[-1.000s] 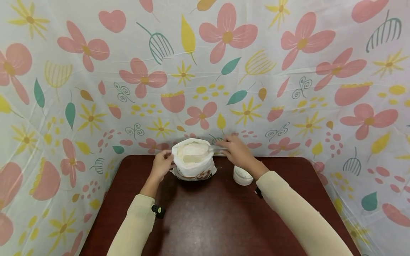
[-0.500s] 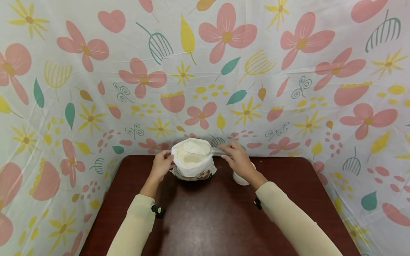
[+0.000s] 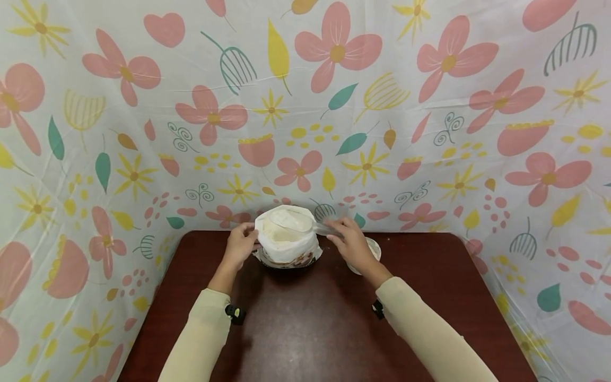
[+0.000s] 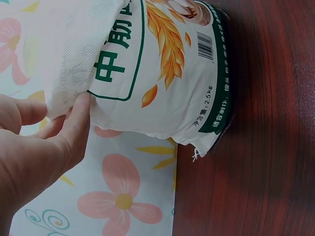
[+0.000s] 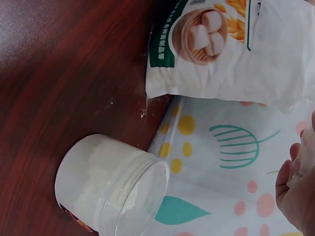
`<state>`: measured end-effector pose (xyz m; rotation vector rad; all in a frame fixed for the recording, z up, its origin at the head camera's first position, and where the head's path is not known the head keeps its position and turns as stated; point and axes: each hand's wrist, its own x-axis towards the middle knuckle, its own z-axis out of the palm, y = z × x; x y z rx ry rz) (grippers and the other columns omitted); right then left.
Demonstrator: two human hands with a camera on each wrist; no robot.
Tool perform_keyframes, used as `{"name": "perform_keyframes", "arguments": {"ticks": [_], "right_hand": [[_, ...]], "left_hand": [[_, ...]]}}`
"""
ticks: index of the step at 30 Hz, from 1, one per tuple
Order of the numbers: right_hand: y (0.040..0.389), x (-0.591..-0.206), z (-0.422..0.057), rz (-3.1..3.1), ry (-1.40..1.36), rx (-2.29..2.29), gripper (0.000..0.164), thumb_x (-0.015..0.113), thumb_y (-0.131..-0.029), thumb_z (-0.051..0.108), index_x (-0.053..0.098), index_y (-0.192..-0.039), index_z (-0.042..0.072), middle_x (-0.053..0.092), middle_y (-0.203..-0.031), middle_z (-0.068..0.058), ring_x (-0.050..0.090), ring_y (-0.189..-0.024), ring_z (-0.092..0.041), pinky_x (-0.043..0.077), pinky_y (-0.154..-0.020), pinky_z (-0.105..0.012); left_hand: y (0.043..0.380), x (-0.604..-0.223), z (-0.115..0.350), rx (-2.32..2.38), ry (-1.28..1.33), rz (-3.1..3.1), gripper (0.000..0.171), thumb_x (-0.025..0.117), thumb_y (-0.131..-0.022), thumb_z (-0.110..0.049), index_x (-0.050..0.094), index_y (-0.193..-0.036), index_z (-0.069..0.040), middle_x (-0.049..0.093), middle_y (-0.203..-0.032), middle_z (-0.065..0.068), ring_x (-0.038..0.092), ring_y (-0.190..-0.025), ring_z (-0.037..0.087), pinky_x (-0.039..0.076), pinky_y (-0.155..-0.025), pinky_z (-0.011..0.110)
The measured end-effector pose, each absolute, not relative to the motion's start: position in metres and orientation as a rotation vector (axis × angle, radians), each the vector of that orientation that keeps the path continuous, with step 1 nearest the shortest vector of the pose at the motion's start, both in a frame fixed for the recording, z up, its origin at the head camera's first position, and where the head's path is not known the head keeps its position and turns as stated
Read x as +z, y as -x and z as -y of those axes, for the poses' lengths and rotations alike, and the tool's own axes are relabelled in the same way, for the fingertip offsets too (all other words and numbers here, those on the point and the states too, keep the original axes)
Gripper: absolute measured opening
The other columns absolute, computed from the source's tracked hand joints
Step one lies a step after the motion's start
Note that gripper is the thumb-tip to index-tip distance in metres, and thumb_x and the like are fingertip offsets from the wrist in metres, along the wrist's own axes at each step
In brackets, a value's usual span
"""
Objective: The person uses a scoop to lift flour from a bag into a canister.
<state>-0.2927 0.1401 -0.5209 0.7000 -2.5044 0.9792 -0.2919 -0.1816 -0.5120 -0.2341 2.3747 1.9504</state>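
Note:
A white flour bag, its top folded outward, stands near the table's back edge with pale flour inside. My left hand pinches the folded rim at the bag's left side; in the left wrist view thumb and fingers hold the cloth edge. My right hand grips the handle of a clear scoop, whose bowl is over the flour within the bag's mouth. Part of that hand shows at the right wrist view's edge. Below it stands a clear round jar holding white powder, partly hidden by the hand in the head view.
The dark red-brown table ends at a floral cloth hanging behind and at both sides. White specks of powder lie on the tabletop between the bag and the jar.
My right hand has shifted slightly toward me with the scoop, which is tilted more and sits a little differently in the bag. My left hand stays on the rim.

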Motion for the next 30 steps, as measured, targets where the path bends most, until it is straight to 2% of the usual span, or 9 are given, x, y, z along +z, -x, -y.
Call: {"name": "perform_keyframes", "arguments": {"ticks": [4, 11, 22, 26, 30], "right_hand": [[0.291, -0.518, -0.141, 2.532, -0.686, 0.989, 0.035, 0.073, -0.097, 0.013, 0.072, -0.132, 0.013, 0.063, -0.109, -0.006, 0.054, -0.097, -0.021, 0.051, -0.077, -0.036], [0.289, -0.509, -0.145, 2.592, -0.648, 1.022, 0.035, 0.071, -0.099, 0.014, 0.071, -0.133, 0.015, 0.062, -0.111, -0.005, 0.056, -0.101, -0.02, 0.059, -0.081, -0.038], [0.288, -0.5, -0.164, 2.588, -0.703, 0.979, 0.038, 0.071, -0.098, 0.013, 0.069, -0.136, 0.018, 0.062, -0.111, -0.004, 0.056, -0.097, -0.02, 0.051, -0.075, -0.036], [0.286, -0.495, -0.173, 2.56, -0.719, 0.95, 0.039, 0.072, -0.098, 0.012, 0.069, -0.136, 0.019, 0.062, -0.11, -0.005, 0.056, -0.094, -0.018, 0.05, -0.072, -0.035], [0.282, -0.49, -0.184, 2.546, -0.725, 0.934, 0.039, 0.072, -0.097, 0.01, 0.069, -0.136, 0.018, 0.061, -0.107, -0.004, 0.053, -0.091, -0.016, 0.047, -0.07, -0.033]], "left_hand": [[0.291, -0.512, 0.181, 1.955, 0.234, -2.376, 0.038, 0.05, -0.109, -0.012, 0.054, -0.144, 0.003, 0.059, -0.125, 0.025, 0.069, -0.106, 0.031, 0.059, -0.101, 0.052], [0.291, -0.512, 0.182, 1.95, 0.232, -2.384, 0.038, 0.051, -0.109, -0.012, 0.055, -0.143, 0.002, 0.059, -0.125, 0.024, 0.069, -0.107, 0.032, 0.064, -0.092, 0.041], [0.293, -0.514, 0.183, 1.951, 0.233, -2.372, 0.037, 0.051, -0.109, -0.013, 0.055, -0.143, 0.003, 0.058, -0.124, 0.024, 0.069, -0.104, 0.03, 0.066, -0.085, 0.031], [0.294, -0.514, 0.184, 1.946, 0.226, -2.377, 0.038, 0.05, -0.109, -0.013, 0.054, -0.143, 0.003, 0.058, -0.124, 0.025, 0.069, -0.106, 0.031, 0.065, -0.088, 0.034], [0.294, -0.514, 0.182, 1.944, 0.23, -2.371, 0.038, 0.05, -0.109, -0.013, 0.054, -0.144, 0.003, 0.058, -0.125, 0.024, 0.068, -0.109, 0.033, 0.062, -0.098, 0.047]]}}
